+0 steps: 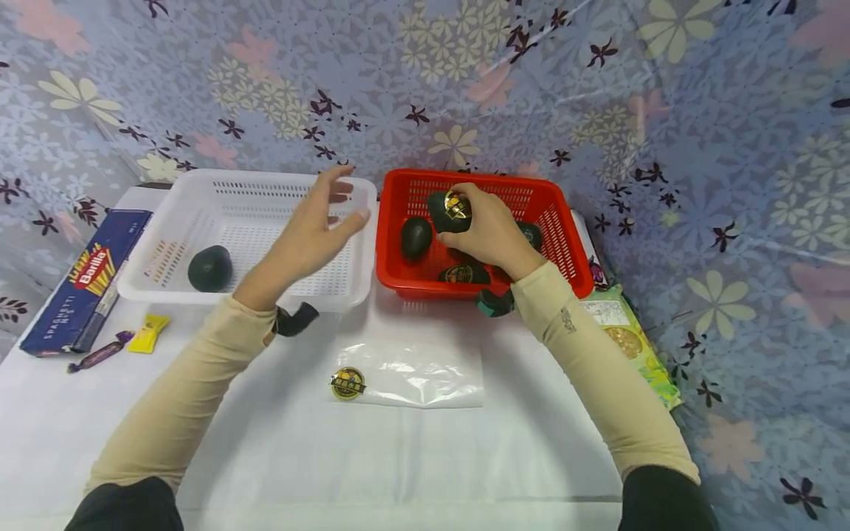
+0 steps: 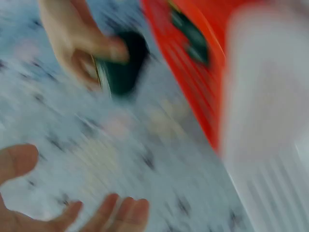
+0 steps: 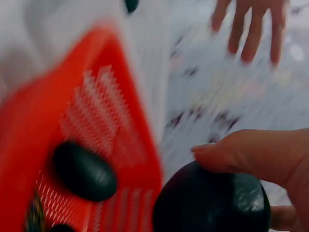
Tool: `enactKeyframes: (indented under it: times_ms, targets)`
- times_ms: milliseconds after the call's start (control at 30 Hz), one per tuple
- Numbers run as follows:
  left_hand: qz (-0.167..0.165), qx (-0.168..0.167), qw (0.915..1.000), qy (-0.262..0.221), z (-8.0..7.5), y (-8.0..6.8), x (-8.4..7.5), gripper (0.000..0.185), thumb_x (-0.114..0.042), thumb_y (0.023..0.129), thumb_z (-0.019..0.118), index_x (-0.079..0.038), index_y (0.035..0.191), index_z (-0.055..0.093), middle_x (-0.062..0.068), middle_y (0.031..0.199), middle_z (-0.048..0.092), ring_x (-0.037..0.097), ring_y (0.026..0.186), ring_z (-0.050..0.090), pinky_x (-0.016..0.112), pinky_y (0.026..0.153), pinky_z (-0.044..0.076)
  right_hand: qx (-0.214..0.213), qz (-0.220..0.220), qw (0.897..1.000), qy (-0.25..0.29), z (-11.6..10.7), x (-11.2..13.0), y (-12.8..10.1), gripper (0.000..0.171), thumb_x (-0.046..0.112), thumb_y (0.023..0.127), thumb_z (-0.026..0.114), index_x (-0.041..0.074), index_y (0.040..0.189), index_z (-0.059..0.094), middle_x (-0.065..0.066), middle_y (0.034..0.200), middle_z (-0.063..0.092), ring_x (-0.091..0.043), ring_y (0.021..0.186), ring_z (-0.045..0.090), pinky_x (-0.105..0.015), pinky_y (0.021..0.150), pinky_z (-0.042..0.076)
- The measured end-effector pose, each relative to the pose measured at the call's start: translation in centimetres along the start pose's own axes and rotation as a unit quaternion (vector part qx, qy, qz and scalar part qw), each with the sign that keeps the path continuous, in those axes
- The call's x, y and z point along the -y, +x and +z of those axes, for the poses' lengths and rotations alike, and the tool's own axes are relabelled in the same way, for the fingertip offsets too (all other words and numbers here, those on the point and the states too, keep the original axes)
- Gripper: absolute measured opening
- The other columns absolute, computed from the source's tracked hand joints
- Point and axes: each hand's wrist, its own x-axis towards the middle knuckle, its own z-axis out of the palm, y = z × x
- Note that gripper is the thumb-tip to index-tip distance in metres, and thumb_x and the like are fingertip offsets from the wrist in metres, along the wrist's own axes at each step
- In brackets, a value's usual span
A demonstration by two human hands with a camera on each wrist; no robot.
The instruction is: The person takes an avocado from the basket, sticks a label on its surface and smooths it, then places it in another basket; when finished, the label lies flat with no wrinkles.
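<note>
My right hand (image 1: 491, 230) grips a dark green avocado (image 1: 440, 211) with a gold-and-black sticker, held above the red basket (image 1: 392, 274). Inside that basket lie several more avocados, among them one at the left (image 1: 416, 237) and one with a label (image 1: 465, 273). Over the right side of the white basket (image 1: 142, 243) hovers my left hand (image 1: 312, 228), fingers spread and holding nothing. A single avocado (image 1: 209, 268) lies at the left in the white basket. In the right wrist view the gripped avocado (image 3: 212, 203) shows close up, thumb on top.
A clear plastic bag (image 1: 425, 376) with a round gold-and-black sticker lies in front of the baskets. At left are a blue spaghetti box (image 1: 86, 280), a purple-wrapped candy (image 1: 99, 355) and a yellow one (image 1: 148, 333). A green-yellow packet (image 1: 631, 343) lies at right.
</note>
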Motion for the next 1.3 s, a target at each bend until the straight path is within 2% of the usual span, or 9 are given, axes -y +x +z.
enactKeyframes:
  times_ms: [67,133,300,367,567,800,933,1100,1300]
  targets:
    - [-0.013,-0.016,0.9985,0.051,-1.6,1.3,1.5,0.068,-0.029,0.101,0.056,-0.01,0.157,0.023,0.024,0.151,0.043,0.04,0.14,0.043,0.057,0.113,0.041,0.028,0.028,0.999,-0.022,0.1,-1.1,1.7,0.082,0.031,0.084,0.077,0.009,0.152,0.036,-0.018,0.142,0.055,-0.037,0.123,0.051,-0.051,0.099,0.05]
    - [-0.048,-0.02,0.9951,0.083,-3.2,2.4,3.1,0.069,-0.031,0.102,0.053,-0.008,0.158,0.021,0.027,0.152,0.041,0.043,0.141,0.041,0.06,0.114,0.038,0.063,0.056,0.996,-0.03,0.5,-2.2,3.3,0.085,0.034,0.085,0.077,0.009,0.154,0.034,-0.019,0.144,0.052,-0.038,0.127,0.049,-0.052,0.102,0.049]
    - [-0.151,0.013,0.9779,0.144,-6.8,3.8,7.3,0.072,-0.037,0.104,0.045,0.0,0.158,0.015,0.036,0.152,0.035,0.053,0.138,0.038,0.065,0.112,0.035,0.128,0.112,0.985,-0.031,1.7,-4.0,5.7,0.089,0.038,0.085,0.077,0.008,0.155,0.032,-0.017,0.154,0.045,-0.037,0.14,0.042,-0.053,0.115,0.041]
    - [-0.184,0.032,0.9655,0.182,-8.0,3.6,9.0,0.072,-0.039,0.104,0.044,0.004,0.157,0.019,0.039,0.15,0.036,0.055,0.136,0.038,0.066,0.111,0.035,0.141,0.119,0.982,-0.032,2.3,-4.2,6.4,0.088,0.038,0.085,0.077,0.006,0.154,0.032,-0.017,0.155,0.043,-0.037,0.142,0.042,-0.052,0.117,0.039]
    - [-0.266,0.088,0.9164,0.286,-10.3,2.1,12.4,0.074,-0.041,0.099,0.054,0.009,0.148,0.032,0.04,0.145,0.039,0.06,0.127,0.041,0.069,0.105,0.038,0.158,0.129,0.978,-0.047,3.5,-4.8,7.2,0.086,0.04,0.087,0.075,0.0,0.151,0.034,-0.02,0.154,0.043,-0.038,0.141,0.043,-0.052,0.116,0.04]
    - [-0.288,0.228,0.8715,0.326,-10.8,1.2,13.6,0.07,-0.036,0.093,0.062,0.02,0.131,0.043,0.041,0.134,0.047,0.056,0.123,0.048,0.063,0.107,0.042,0.207,0.153,0.965,-0.051,4.6,-6.1,7.5,0.084,0.042,0.09,0.07,0.003,0.154,0.031,-0.018,0.158,0.038,-0.035,0.145,0.04,-0.052,0.119,0.036]
    - [-0.298,0.268,0.8652,0.302,-10.9,0.9,13.9,0.072,-0.036,0.09,0.066,0.018,0.133,0.042,0.04,0.137,0.044,0.054,0.126,0.045,0.063,0.109,0.039,0.219,0.153,0.963,-0.032,4.7,-6.6,7.5,0.086,0.041,0.091,0.07,0.003,0.155,0.028,-0.017,0.161,0.034,-0.034,0.148,0.035,-0.052,0.121,0.032]
    - [-0.292,0.297,0.8719,0.258,-11.3,0.9,14.6,0.077,-0.036,0.09,0.068,0.018,0.136,0.039,0.039,0.14,0.039,0.052,0.124,0.046,0.061,0.107,0.043,0.23,0.146,0.962,-0.03,4.3,-6.2,7.2,0.088,0.04,0.092,0.069,0.003,0.157,0.023,-0.017,0.163,0.03,-0.034,0.149,0.032,-0.051,0.123,0.03]
    - [-0.294,0.301,0.8808,0.218,-11.4,0.8,14.9,0.076,-0.032,0.089,0.07,0.018,0.136,0.038,0.039,0.139,0.039,0.049,0.122,0.049,0.055,0.102,0.049,0.245,0.132,0.96,-0.04,3.7,-5.8,6.8,0.088,0.04,0.094,0.066,0.003,0.159,0.019,-0.018,0.165,0.026,-0.035,0.152,0.027,-0.052,0.124,0.027]
